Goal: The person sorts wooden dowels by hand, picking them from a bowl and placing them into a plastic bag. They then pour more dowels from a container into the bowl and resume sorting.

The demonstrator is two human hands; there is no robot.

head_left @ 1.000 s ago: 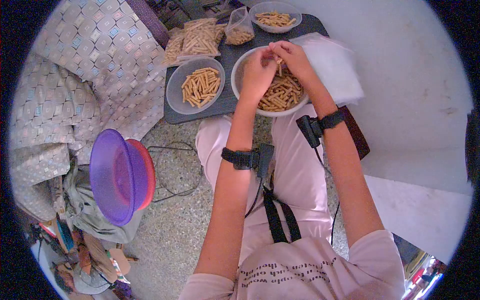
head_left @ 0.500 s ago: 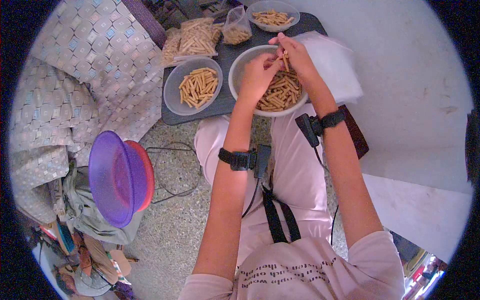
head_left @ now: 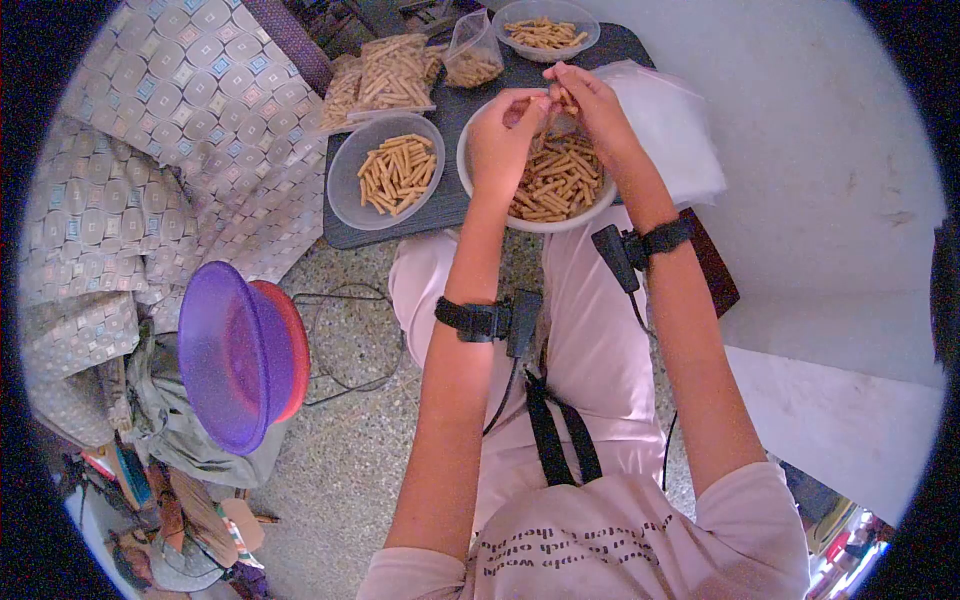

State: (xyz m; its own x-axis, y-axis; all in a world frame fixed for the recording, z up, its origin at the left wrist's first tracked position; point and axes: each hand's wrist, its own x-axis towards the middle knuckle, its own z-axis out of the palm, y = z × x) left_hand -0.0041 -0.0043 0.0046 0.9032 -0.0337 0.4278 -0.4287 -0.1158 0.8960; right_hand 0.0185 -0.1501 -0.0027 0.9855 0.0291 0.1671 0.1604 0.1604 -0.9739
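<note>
Both my hands are over a large white bowl [head_left: 470,185] of short brown snack sticks [head_left: 560,185]. My left hand [head_left: 503,140] is at the bowl's left side, its thumb and fingers pinched together; I cannot tell what is in them. Curled over the far rim, my right hand [head_left: 592,105] has a few snack sticks showing between its fingers. The fingertips of the two hands are close together. To the left stands a clear plastic bowl [head_left: 345,180] with a smaller heap of sticks.
On the dark table [head_left: 365,238] are filled plastic bags [head_left: 395,75], a partly filled bag [head_left: 472,60] and another clear bowl [head_left: 508,35] of sticks. White plastic sheets [head_left: 675,130] lie at the right. A purple basin [head_left: 215,360] and a red basin [head_left: 295,350] are at the left.
My left hand has shifted slightly left and up, its fingers now raised to the right hand's fingertips. The stick that pointed down below my right fingers no longer shows there.
</note>
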